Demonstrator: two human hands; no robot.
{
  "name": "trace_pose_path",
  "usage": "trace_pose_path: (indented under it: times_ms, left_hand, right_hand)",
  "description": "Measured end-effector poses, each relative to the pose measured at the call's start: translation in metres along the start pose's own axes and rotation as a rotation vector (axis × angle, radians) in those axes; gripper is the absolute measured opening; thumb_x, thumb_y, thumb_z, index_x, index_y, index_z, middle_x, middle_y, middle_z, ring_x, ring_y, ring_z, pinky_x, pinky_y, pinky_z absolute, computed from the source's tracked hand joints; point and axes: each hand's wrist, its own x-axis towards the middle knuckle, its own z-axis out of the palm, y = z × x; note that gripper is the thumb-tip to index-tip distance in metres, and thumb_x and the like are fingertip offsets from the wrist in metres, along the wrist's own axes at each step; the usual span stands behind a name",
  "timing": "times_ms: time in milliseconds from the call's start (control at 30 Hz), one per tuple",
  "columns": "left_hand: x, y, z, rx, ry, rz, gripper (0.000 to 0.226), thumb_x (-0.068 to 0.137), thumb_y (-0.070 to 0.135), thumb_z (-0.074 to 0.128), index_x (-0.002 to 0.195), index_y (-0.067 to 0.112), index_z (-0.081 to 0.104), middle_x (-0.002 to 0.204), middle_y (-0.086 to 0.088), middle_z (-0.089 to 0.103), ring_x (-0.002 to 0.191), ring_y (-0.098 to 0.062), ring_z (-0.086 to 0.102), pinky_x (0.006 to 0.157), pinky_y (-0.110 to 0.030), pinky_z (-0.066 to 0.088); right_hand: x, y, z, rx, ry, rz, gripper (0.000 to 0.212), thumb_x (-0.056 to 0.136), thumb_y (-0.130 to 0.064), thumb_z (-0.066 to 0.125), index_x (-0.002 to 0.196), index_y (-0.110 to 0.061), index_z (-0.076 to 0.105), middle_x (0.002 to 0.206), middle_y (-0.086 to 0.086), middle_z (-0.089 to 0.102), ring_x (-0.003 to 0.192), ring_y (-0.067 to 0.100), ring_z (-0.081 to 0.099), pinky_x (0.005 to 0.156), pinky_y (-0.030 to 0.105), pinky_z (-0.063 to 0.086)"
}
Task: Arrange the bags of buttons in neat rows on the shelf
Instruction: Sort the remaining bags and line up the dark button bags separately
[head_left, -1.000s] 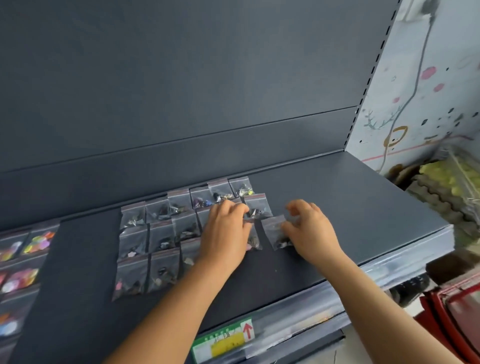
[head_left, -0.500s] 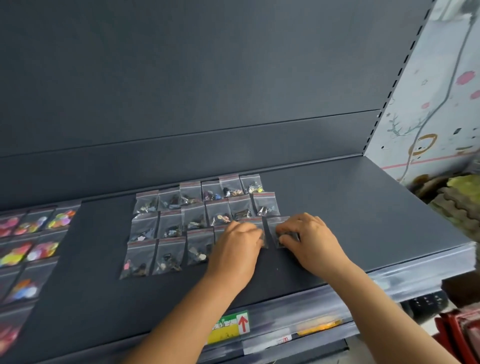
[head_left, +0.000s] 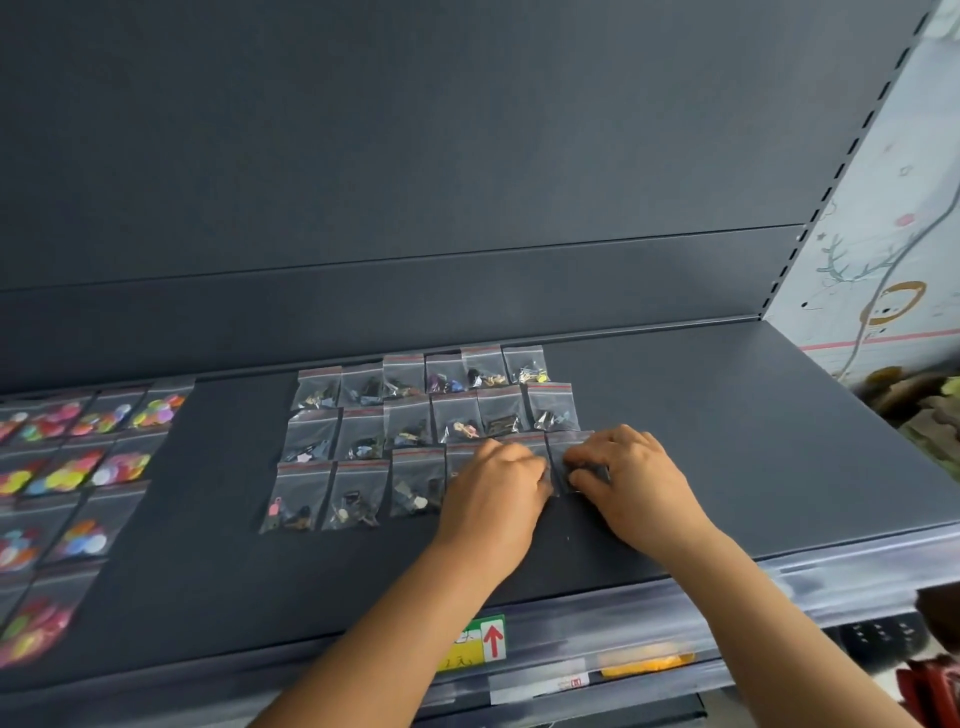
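both hands close together: right hand (head_left: 631, 480) pinches the last bag (head_left: 569, 457) into the near row, left hand (head_left: 496, 491) rests on its neighbour. next, square its edges.

- Both arms are stretched forward and up from the bottom edge of the view, forearms bare, no sleeves seen.
- The left hand (head_left: 496, 491) is held palm down with the knuckles up, fingers curled under at the tips. What's under them can't really be made out.
- The right hand (head_left: 631, 480) is also turned palm down, just beside the left, fingers bent and the thumb tucked in toward the forefinger like a pinch.
- The two hands are nearly touched together at the fingertips, wrists kept well apart.
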Motion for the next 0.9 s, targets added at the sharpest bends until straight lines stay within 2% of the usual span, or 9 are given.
trace_pose_path:
  times_ms: [100, 267, 333, 433, 533, 667, 900]
  left_hand:
    - [-0.003, 0.001, -0.005, 0.008, 0.009, -0.004, 0.034, 0.096, 0.030, 0.049, 0.124, 0.014, 0.058, 0.127, 0.003, 0.056, 0.118, -0.017, 0.043, 0.095, -0.034, 0.043]
    - [-0.018, -0.008, -0.025, 0.073, 0.079, -0.045, 0.046, 0.096, 0.037, 0.047, 0.138, 0.019, 0.044, 0.138, 0.004, 0.048, 0.128, -0.015, 0.039, 0.106, -0.030, 0.034]
    - [-0.029, -0.018, -0.033, 0.115, 0.096, -0.080, 0.050, 0.096, 0.038, 0.047, 0.142, 0.020, 0.038, 0.143, 0.005, 0.043, 0.132, -0.014, 0.035, 0.110, -0.029, 0.029]
    - [-0.053, -0.038, -0.047, 0.150, 0.113, -0.157, 0.054, 0.095, 0.040, 0.046, 0.145, 0.022, 0.032, 0.147, 0.007, 0.037, 0.136, -0.013, 0.030, 0.112, -0.027, 0.023]
    - [-0.084, -0.065, -0.062, 0.168, 0.147, -0.256, 0.056, 0.096, 0.042, 0.044, 0.146, 0.025, 0.029, 0.150, 0.008, 0.033, 0.138, -0.013, 0.027, 0.113, -0.028, 0.021]
    - [-0.138, -0.104, -0.085, 0.210, 0.181, -0.365, 0.057, 0.096, 0.045, 0.040, 0.148, 0.026, 0.023, 0.152, 0.008, 0.028, 0.140, -0.011, 0.022, 0.114, -0.025, 0.016]
    - [-0.252, -0.178, -0.129, 0.199, 0.261, -0.543, 0.059, 0.094, 0.045, 0.045, 0.147, 0.023, 0.029, 0.148, 0.004, 0.036, 0.137, -0.016, 0.029, 0.113, -0.028, 0.021]
  right_hand:
    - [-0.002, -0.005, -0.004, -0.038, -0.023, 0.041, 0.021, 0.090, -0.026, 0.057, 0.107, -0.023, 0.069, 0.118, -0.001, 0.055, 0.109, 0.022, 0.045, 0.084, 0.026, 0.041]
    - [-0.005, -0.028, -0.007, -0.060, 0.005, -0.027, 0.036, 0.090, -0.029, 0.057, 0.126, -0.026, 0.058, 0.127, -0.001, 0.052, 0.116, 0.022, 0.045, 0.083, 0.022, 0.036]
    - [-0.006, -0.044, -0.004, -0.061, -0.007, -0.081, 0.040, 0.090, -0.032, 0.056, 0.130, -0.026, 0.054, 0.132, -0.003, 0.051, 0.120, 0.022, 0.044, 0.093, 0.027, 0.039]
    - [-0.008, -0.072, 0.008, -0.095, -0.064, -0.180, 0.049, 0.092, -0.037, 0.051, 0.139, -0.025, 0.043, 0.140, -0.004, 0.044, 0.128, 0.023, 0.038, 0.105, 0.031, 0.033]
    - [-0.010, -0.107, 0.024, -0.123, -0.129, -0.271, 0.057, 0.094, -0.043, 0.046, 0.145, -0.027, 0.029, 0.149, -0.005, 0.032, 0.138, 0.020, 0.026, 0.113, 0.033, 0.024]
    - [-0.017, -0.165, 0.047, -0.130, -0.203, -0.383, 0.062, 0.094, -0.047, 0.043, 0.148, -0.029, 0.017, 0.153, -0.007, 0.022, 0.142, 0.017, 0.016, 0.115, 0.034, 0.017]
    - [-0.048, -0.290, 0.100, -0.107, -0.312, -0.558, 0.062, 0.095, -0.048, 0.040, 0.149, -0.030, 0.015, 0.155, -0.008, 0.016, 0.144, 0.015, 0.010, 0.117, 0.034, 0.012]
